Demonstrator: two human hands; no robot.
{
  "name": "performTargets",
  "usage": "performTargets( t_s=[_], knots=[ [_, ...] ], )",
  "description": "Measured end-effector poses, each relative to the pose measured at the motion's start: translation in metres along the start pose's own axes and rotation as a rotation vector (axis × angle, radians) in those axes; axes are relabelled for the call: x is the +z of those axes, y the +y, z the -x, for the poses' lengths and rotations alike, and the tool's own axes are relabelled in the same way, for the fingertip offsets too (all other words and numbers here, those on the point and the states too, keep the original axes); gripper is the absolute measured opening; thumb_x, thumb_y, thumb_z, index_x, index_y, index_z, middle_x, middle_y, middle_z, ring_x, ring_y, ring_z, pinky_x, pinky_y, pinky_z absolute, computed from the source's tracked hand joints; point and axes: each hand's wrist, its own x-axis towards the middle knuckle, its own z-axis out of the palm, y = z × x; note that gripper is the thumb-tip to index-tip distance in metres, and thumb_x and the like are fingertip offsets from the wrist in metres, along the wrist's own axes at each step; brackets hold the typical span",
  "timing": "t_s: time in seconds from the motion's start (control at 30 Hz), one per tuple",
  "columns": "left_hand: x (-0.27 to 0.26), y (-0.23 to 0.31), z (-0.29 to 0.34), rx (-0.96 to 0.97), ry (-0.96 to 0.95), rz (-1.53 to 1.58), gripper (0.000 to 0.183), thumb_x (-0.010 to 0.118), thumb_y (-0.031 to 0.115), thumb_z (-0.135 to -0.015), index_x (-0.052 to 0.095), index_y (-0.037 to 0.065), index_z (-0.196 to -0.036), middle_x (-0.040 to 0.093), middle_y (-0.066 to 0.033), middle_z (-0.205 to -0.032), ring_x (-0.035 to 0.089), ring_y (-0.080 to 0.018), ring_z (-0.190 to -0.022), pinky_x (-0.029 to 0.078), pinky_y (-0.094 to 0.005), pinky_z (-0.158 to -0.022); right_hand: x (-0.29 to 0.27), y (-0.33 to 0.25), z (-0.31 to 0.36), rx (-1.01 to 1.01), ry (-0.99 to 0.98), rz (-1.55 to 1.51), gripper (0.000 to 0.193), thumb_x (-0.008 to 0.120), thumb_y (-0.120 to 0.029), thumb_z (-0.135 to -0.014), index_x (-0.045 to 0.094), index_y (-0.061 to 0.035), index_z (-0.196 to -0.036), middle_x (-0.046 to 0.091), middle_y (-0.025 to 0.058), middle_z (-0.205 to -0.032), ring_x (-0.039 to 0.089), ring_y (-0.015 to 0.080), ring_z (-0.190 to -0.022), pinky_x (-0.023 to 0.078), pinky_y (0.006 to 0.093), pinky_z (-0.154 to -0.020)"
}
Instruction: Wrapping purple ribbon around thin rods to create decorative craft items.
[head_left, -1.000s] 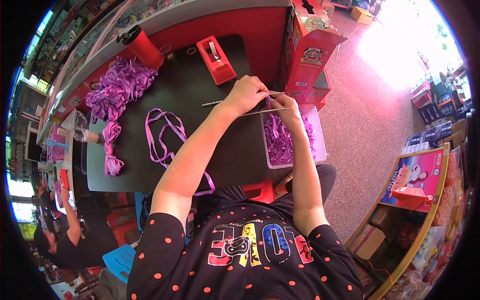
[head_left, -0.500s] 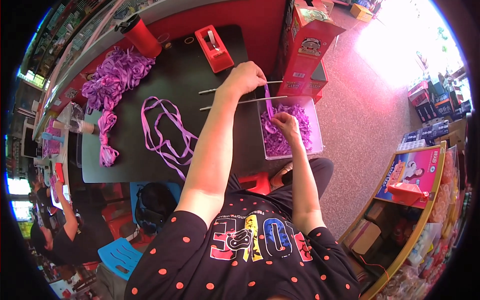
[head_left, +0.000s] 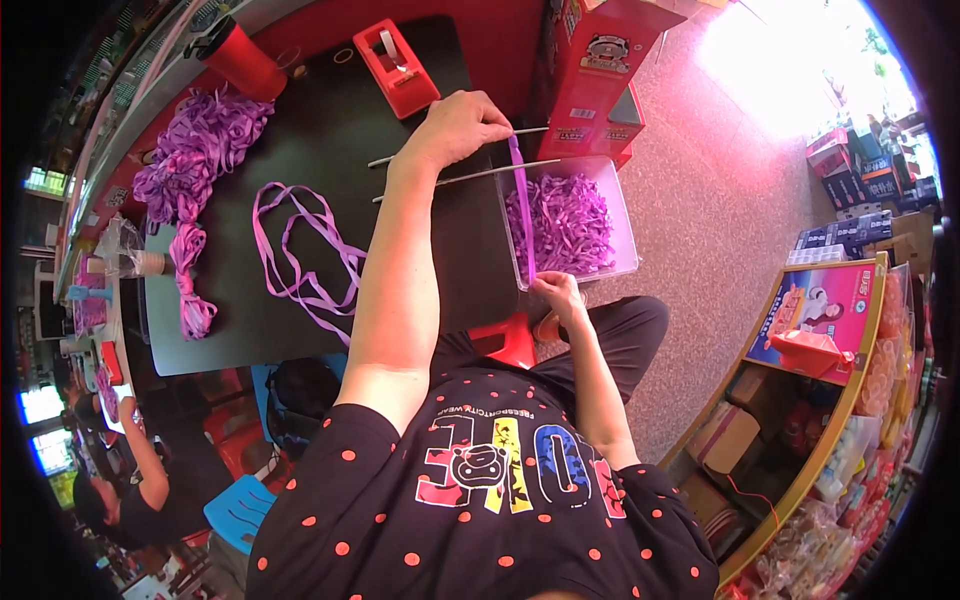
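Observation:
A purple ribbon [head_left: 522,205] runs straight between my hands, along the left side of a pale plastic box [head_left: 628,232]. My left hand [head_left: 462,125] is closed, pinching its upper end beside the upper of two thin metal rods [head_left: 470,179]. My right hand [head_left: 558,292] pinches the lower end at the box's near edge. Inside the box lies a heap of purple ribbon pieces [head_left: 565,225]. On the dark table [head_left: 330,130], left of my left forearm, a long lilac ribbon [head_left: 290,255] lies in loose loops.
A tangled purple ribbon bundle [head_left: 190,160] lies at the table's left. Along the back are a red tumbler [head_left: 243,62] and a red tape dispenser [head_left: 396,70]. A tall red carton [head_left: 590,75] stands behind the box. A shelf [head_left: 830,400] is at right; another person [head_left: 130,470] is far left.
My right hand has moved down toward me, out of the heap to the box's near edge. The ribbon between my hands now spans longer and straighter. My left hand keeps its pinch near the rods.

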Motion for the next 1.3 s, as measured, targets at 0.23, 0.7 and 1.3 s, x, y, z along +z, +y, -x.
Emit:
performTargets(
  t_s=[0.23,0.7,1.3],
  knots=[
    [0.003,-0.007,0.002,0.006,0.058,0.058,0.019,0.068,0.025,-0.077,0.074,0.009,-0.086,0.066,-0.0041,-0.094,0.062,-0.0230,-0.093,0.044,-0.0348,-0.088,0.013,-0.014,0.019,0.167,0.049,-0.534,0.020,0.066,-0.020,-0.086,0.068,-0.0034,-0.098,0.061,-0.0039,-0.076,0.049,0.0042,-0.062,0.037,0.0200,-0.055],
    [0.004,-0.009,0.003,-0.021,0.031,0.132,0.017,0.068,0.016,-0.081,0.071,0.002,-0.089,0.060,-0.0045,-0.092,0.059,-0.0173,-0.088,0.045,-0.0277,-0.080,0.020,-0.009,-0.016,-0.054,0.404,0.096,0.019,0.070,-0.020,-0.080,0.071,-0.0008,-0.085,0.067,0.0045,-0.070,0.060,0.0114,-0.064,0.047,0.0270,-0.061],
    [0.003,-0.001,0.006,-0.030,0.052,-0.004,0.020,0.067,0.020,-0.082,0.071,0.003,-0.092,0.062,-0.0037,-0.101,0.061,-0.0203,-0.094,0.047,-0.0303,-0.086,0.002,-0.014,0.067,-0.560,0.249,0.335,0.017,0.066,-0.013,-0.081,0.066,-0.0046,-0.095,0.057,0.0114,-0.092,0.057,0.0279,-0.089,0.046,0.0378,-0.079]
  ],
)
